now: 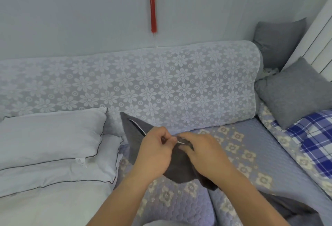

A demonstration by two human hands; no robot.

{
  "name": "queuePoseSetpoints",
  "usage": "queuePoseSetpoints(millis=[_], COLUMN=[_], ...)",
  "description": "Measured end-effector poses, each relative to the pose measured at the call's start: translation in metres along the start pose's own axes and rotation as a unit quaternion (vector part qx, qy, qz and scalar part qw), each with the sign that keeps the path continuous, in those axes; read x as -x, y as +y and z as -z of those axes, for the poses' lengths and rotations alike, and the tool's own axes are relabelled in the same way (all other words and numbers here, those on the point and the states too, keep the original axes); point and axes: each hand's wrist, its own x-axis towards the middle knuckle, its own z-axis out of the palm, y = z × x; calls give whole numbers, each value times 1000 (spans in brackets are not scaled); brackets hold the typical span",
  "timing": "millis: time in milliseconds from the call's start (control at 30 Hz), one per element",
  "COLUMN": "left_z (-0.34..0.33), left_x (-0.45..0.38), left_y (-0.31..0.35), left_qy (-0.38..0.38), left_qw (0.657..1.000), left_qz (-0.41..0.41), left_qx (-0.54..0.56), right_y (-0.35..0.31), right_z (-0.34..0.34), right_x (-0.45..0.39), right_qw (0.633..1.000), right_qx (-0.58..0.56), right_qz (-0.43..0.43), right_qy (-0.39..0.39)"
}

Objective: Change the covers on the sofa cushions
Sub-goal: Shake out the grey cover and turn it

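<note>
Both hands pinch the zipper edge of the dark cover (181,168) mid-sofa (251,136): left hand (154,152), right hand (203,154). Two bare white cushions (50,136) lie stacked at the left end.

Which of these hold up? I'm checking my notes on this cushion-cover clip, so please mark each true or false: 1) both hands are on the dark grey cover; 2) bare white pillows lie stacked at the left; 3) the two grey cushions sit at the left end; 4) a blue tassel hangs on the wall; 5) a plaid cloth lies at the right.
1) True: the left hand and right hand both pinch the dark grey cover at its open edge.
2) True: the white pillows are stacked at the left.
3) False: the grey cushions are in the right corner.
4) False: the tassel is red.
5) True: the blue plaid cloth lies at the right.
</note>
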Motion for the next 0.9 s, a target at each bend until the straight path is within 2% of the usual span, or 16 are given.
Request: queuePoseSetpoints(millis=[67, 133, 233, 367, 433, 500, 567, 633, 700, 800, 867, 900], left_z=[-2, -6, -3, 19, 26, 27, 21, 13, 3, -18, -36, -45], left_x=[-2, -11, -31, -54, -61, -63, -63, -57, -54, -58, -68, -75], left_y=[-7, -22, -55, -106, -124, -130, -132, -123, -108, -89, -84, -84], left_qy=[38, 69, 100, 121, 144, 142, 111, 63, 34, -31, -143, -209], left_qw=[999, 997, 989, 973, 968, 973, 986, 992, 995, 999, 989, 973], left_qz=[13, 37, 108, 199, 203, 173, 119, 104, 83, 31, 3, -10], left_qx=[-13, -21, -3, 6, -25, -59, -38, 46, 44, 4, -38, -94], right_y=[-1, -5, 2, 20, 32, 42, 55, 70, 89, 127, 158, 177], right_z=[-3, -6, 3, 23, 32, 37, 40, 45, 48, 42, 36, 32], right_x=[-3, -3, -6, -3, -1, 1, 5, 9, 17, 42, 74, 95], right_qw=[999, 997, 995, 997, 998, 998, 997, 990, 983, 982, 971, 960], right_qx=[35, 62, 92, 68, 60, 56, 31, -10, -37, -18, -23, -44], right_qz=[27, 46, 24, 7, -13, -27, -65, -116, -155, -186, -229, -253], right_qy=[16, -3, -8, 23, 30, 21, 42, 84, 88, 13, -73, -113])
